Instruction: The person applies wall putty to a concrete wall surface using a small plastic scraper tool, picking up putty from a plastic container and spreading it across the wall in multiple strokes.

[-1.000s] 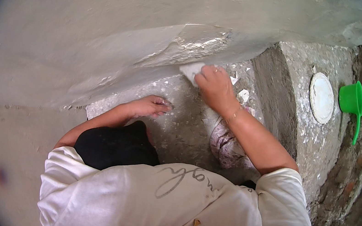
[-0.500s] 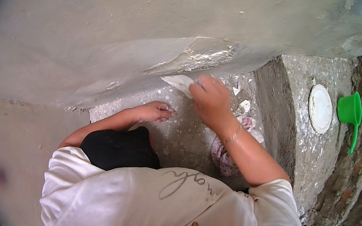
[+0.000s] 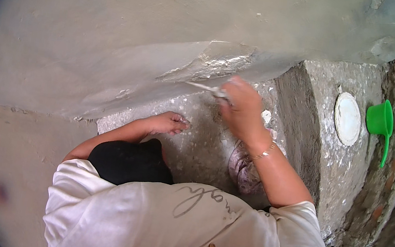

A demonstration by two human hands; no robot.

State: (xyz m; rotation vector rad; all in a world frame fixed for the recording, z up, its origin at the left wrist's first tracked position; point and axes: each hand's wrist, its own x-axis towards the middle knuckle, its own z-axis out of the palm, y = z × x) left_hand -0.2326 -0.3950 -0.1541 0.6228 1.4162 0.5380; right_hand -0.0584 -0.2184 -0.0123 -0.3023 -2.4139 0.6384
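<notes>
My right hand, wearing a bracelet at the wrist, grips a putty knife. Its blade shows nearly edge-on and points left, with the tip at the foot of the grey wall. Just above the blade, a rough, shiny patch of damaged surface breaks the smooth wall. Over the speckled floor, my left hand has its fingers curled together near my knee. Whatever lies between those fingertips, if anything, is too small to name.
White flakes and a crumpled patterned cloth lie by my right forearm. A raised concrete step runs along the right, bearing a white round lid-like disc and a green dipper. My black-clad knee is below my left hand.
My right hand has shifted slightly right and turned, so the putty knife's blade has gone from showing its flat face to nearly edge-on. The left hand has stayed put.
</notes>
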